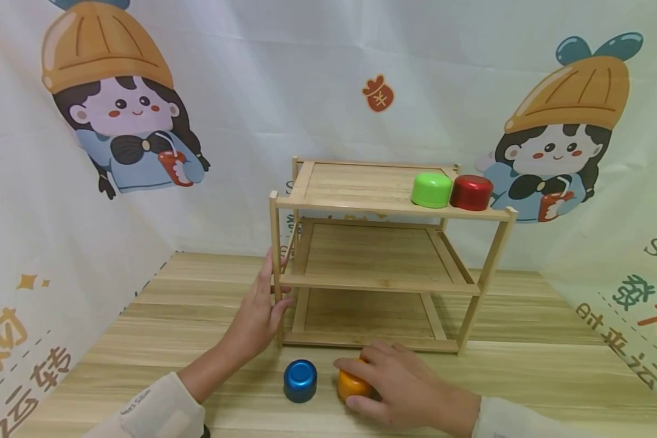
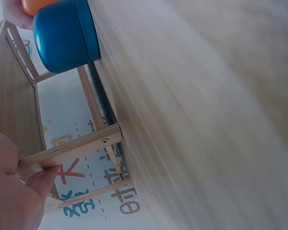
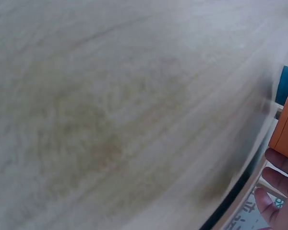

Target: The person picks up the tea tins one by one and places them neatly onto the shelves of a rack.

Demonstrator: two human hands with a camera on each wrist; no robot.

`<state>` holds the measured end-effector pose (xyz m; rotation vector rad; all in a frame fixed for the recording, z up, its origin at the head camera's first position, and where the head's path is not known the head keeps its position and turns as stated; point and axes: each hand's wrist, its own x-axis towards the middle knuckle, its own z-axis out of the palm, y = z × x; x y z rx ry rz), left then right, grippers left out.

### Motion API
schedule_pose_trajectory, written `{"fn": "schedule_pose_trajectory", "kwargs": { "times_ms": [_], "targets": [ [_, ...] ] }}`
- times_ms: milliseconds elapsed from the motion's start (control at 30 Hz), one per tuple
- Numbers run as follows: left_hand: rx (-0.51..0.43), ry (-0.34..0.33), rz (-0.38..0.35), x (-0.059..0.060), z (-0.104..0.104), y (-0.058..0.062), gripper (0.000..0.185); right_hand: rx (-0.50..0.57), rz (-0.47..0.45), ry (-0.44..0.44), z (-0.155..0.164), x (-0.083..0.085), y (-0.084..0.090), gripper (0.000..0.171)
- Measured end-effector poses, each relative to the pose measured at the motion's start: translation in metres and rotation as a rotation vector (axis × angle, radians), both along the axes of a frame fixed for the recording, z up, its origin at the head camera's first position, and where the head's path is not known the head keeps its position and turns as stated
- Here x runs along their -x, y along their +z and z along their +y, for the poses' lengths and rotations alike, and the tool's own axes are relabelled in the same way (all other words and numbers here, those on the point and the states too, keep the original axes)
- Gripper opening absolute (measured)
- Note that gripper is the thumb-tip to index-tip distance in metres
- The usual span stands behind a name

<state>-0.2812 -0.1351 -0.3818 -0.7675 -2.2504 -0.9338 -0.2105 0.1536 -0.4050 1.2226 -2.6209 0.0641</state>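
My left hand (image 1: 258,317) grips the left front post of a three-tier wooden rack (image 1: 383,283), thumb in front and fingers behind; the left wrist view shows the post between thumb and fingers. In front of the rack, my right hand (image 1: 407,389) holds a small orange canister (image 1: 353,385) between thumb and fingers, its side partly covered by them. Just left of it a blue canister (image 1: 300,381) with a round raised ring on top stands on the table. On the rack's top tier, at the right front, a green canister (image 1: 431,190) stands beside a red canister (image 1: 472,193).
The rack's middle and bottom tiers are bare wood panels. A wood-grain tabletop (image 1: 197,286) lies under everything. Behind and at both sides hangs a white printed cloth (image 1: 328,79) with cartoon figures and characters. A small dark object (image 1: 205,432) peeks out by the left sleeve.
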Motion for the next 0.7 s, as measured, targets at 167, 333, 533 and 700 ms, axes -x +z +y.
{"fn": "schedule_pose_trajectory", "kwargs": {
  "times_ms": [167,333,533,700],
  "targets": [
    [-0.001,0.002,-0.008,0.0,0.0,0.0,0.103,-0.005,0.038,-0.005,0.001,0.001,0.008,0.051],
    [0.0,0.001,-0.006,0.0,0.0,0.0,0.103,-0.018,0.05,-0.01,0.003,0.003,0.018,0.052],
    [-0.004,-0.004,0.009,0.001,0.0,0.0,0.104,-0.04,0.052,-0.014,0.006,0.005,0.031,0.052],
    [-0.001,-0.004,0.013,0.0,0.0,-0.001,0.104,-0.032,0.042,-0.013,0.006,0.005,0.04,0.052]
  ]
}}
